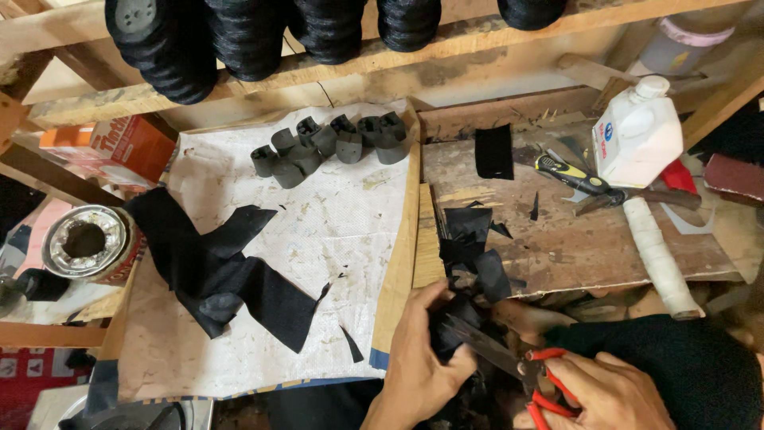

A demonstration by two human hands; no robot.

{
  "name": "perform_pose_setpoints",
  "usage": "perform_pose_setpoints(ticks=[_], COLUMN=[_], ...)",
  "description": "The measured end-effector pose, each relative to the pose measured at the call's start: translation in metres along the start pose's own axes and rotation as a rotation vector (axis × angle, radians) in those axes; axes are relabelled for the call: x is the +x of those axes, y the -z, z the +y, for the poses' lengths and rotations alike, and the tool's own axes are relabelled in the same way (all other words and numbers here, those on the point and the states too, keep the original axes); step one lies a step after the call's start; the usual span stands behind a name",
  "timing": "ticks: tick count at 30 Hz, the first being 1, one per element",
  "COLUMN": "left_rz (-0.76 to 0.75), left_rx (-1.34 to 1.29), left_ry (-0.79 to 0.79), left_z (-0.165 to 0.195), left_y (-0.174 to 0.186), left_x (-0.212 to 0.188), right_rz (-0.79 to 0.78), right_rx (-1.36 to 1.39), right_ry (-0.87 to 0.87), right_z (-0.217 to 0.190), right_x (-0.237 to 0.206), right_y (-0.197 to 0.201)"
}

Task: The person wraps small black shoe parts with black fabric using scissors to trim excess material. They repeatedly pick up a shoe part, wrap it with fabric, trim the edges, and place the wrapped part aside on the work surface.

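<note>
Black fabric piece (450, 322), at six o'clock, is being pinched closed by the left hand (418, 358), keeping it taut while the right hand (605, 394) is gripping red-handled scissors (509, 362) at its edge.

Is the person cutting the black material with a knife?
No, the right hand works red-handled scissors whose blades meet the black piece gripped by the left hand.

Scarred wooden workbench (557, 247), perhaps daylit shelf (398, 60)
</note>
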State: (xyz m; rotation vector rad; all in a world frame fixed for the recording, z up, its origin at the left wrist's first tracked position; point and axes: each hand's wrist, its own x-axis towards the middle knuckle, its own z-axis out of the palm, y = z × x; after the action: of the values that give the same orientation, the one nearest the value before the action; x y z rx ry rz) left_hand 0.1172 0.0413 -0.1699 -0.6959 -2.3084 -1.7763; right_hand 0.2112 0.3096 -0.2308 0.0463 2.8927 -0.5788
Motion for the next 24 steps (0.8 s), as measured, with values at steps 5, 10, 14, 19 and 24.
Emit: perform_pose_setpoints(ticks=[5,10,14,19,24], left_rz=[0.012,0.032,0.043,0.023,-0.057], left_rx=[-0.396,-0.548,-0.647,-0.433,-0.441], left_ry=[0.364,0.23,0.408,0.326,0.305], left_z=[0.001,-0.001,-0.003,-0.007,-0.005], left_y=[0.001,-0.004,-0.006,-0.009,-0.014], left_x=[-0.001,-0.001,0.0,0.003,0.0], right_rz=[0.094,0.026,0.187,0.111,0.183], right_rx=[0.137,0.093,0.045,-0.124,-0.068], right_ry=[0.101,-0.063,0.063,-0.083,-0.011], right_z=[0.008,0.01,0.007,-0.005,-0.013], right_x=[0.0,-0.003,-0.003,-0.003,0.0], right_y=[0.004,0.002,0.01,0.022,0.021])
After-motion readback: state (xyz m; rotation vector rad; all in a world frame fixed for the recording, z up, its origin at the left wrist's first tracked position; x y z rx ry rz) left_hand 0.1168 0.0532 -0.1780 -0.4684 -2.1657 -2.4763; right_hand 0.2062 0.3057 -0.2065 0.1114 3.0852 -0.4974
